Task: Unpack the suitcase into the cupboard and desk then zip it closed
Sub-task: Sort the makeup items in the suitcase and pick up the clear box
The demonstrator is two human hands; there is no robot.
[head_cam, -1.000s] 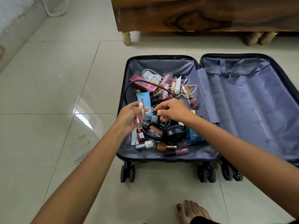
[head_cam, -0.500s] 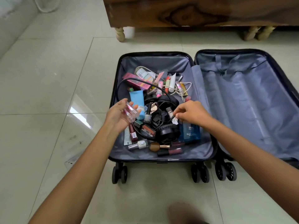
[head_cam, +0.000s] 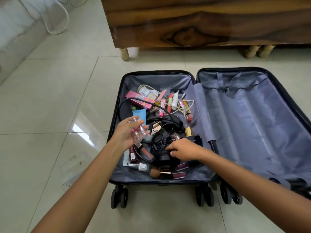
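A black suitcase (head_cam: 168,181) lies open flat on a pale tiled floor (head_cam: 50,115), wheels toward the camera, its long axis running away from the viewer and its two grey-lined halves side by side. The right hand (head_cam: 183,151) reaches into the left half, fingers curled down onto black headphones (head_cam: 165,157) and their tangled cable; whether it has a firm grip cannot be told. Just beside it stands a dark perfume bottle (head_cam: 192,139) with a gold cap, its label partly readable as "LA VITA". The left hand (head_cam: 127,133), palm up, holds a few small clear tubes with pink ends. Around them lie lip glosses, nail polish (head_cam: 141,166), a brush (head_cam: 155,172), a blue tube (head_cam: 139,115), a pink carton (head_cam: 139,100) whose lettering is too small to read, and a white cord. The right half holds only its lining. Beyond the case stands a dark wooden cupboard (head_cam: 193,26) on turned legs.
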